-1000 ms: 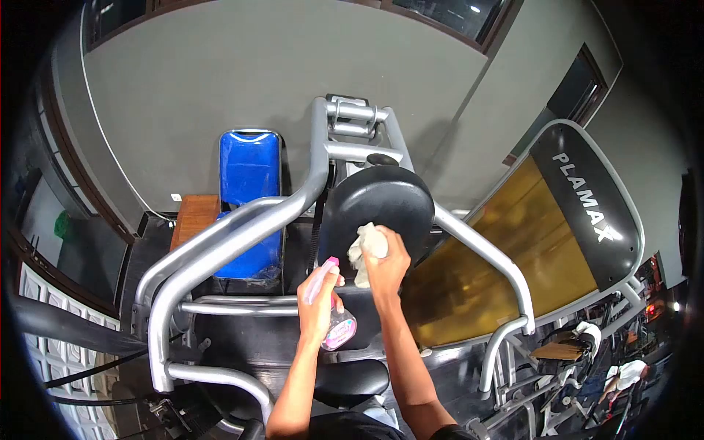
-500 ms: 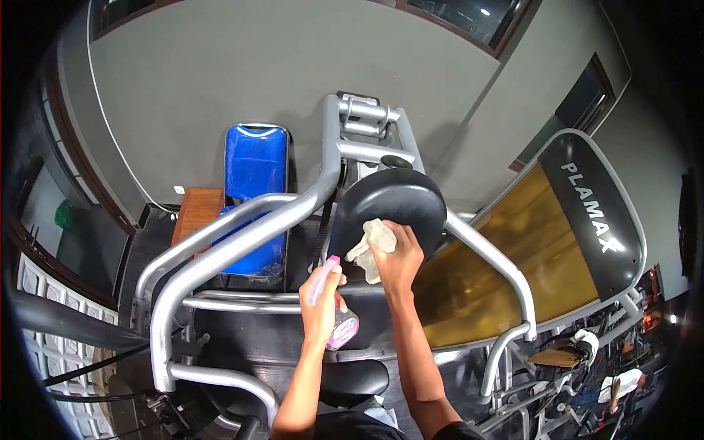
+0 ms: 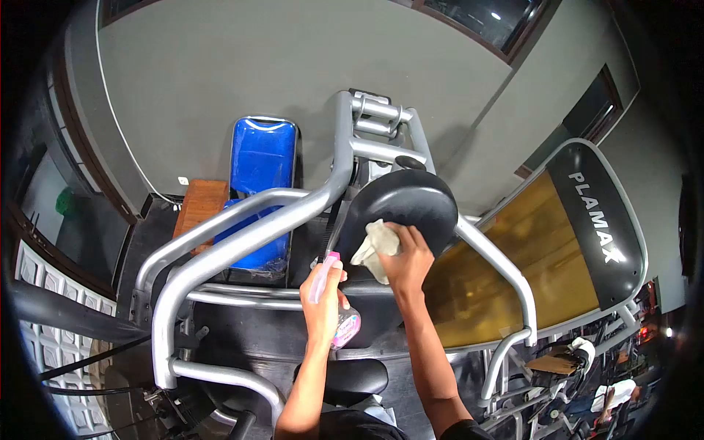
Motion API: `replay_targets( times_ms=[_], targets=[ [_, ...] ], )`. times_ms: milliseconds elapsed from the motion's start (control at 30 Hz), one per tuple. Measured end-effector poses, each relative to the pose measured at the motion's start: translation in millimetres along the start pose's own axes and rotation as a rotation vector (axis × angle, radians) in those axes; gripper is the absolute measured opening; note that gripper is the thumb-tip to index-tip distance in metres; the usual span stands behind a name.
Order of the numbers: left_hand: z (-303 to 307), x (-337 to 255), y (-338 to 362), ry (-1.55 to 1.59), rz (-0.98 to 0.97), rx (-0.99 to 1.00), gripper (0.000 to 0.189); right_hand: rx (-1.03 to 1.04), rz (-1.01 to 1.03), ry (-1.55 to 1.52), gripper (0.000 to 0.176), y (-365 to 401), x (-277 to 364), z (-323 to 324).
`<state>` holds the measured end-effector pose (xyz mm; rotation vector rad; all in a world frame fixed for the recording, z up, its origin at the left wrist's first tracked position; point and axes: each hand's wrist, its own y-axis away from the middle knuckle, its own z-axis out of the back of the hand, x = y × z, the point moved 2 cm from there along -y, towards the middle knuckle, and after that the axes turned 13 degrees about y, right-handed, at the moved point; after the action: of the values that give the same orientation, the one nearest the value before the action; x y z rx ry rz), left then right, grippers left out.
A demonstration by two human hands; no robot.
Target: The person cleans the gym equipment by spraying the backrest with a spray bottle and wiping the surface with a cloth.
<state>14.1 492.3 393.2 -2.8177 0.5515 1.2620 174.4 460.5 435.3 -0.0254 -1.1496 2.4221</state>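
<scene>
My left hand [image 3: 320,302] is wrapped round the neck of a spray bottle [image 3: 347,327], which has a pink nozzle and a colourful label. In my right hand [image 3: 409,262] is a crumpled off-white cloth [image 3: 378,243], bunched between thumb and fingers. The cloth lies against the lower part of a round-edged black pad [image 3: 403,192] on a gym machine. Part of the pad is hidden behind the cloth and hand. The bottle is just below and left of the pad, apart from the cloth.
Silver tubes [image 3: 242,253] of the machine curve round both sides. Beyond them on the left are a blue chair [image 3: 262,158] and a brown wooden piece [image 3: 202,209]. A PLAMAX panel [image 3: 579,220] stands on the right. A person [image 3: 614,396] is at the lower right, among other equipment.
The camera view has shifted a little, so the machine appears farther right. My right hand and the cloth have moved slightly over the pad. My left hand keeps hold of the spray bottle.
</scene>
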Motion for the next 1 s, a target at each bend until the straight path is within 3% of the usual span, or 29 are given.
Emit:
replay_targets(
  times_ms=[167,367,500,633,700,867,1000],
  targets=[
    [2.6,-4.3,-3.9,0.026,-0.021,-0.019,0.031,0.047,0.008,0.017,0.032,1.4,6.3,-2.5],
    [6.2,-10.3,-3.8,0.008,-0.043,-0.013,0.037,0.357,0.322,0.146,0.037,39.9,6.4,-23.4],
    [6.7,-13.7,-4.2,0.066,-0.063,-0.051,0.026,0.408,0.379,0.160,0.035,14.8,18.7,-7.9],
    [10.1,-15.9,-5.6,0.090,-0.048,-0.120,0.027,0.483,0.499,0.224,0.033,-28.8,46.6,8.8],
    [12.3,-14.9,-7.0,0.095,-0.068,-0.141,0.029,0.474,0.682,0.336,0.029,-40.5,56.9,0.5],
    [13.0,-16.9,-8.7,0.064,-0.091,-0.162,0.030,0.507,0.912,0.508,0.005,-46.2,68.2,-45.0],
    [12.7,-23.0,-6.6,0.071,-0.136,-0.140,0.028,0.636,0.912,0.643,0.006,-23.5,78.3,-78.7]
  ],
)
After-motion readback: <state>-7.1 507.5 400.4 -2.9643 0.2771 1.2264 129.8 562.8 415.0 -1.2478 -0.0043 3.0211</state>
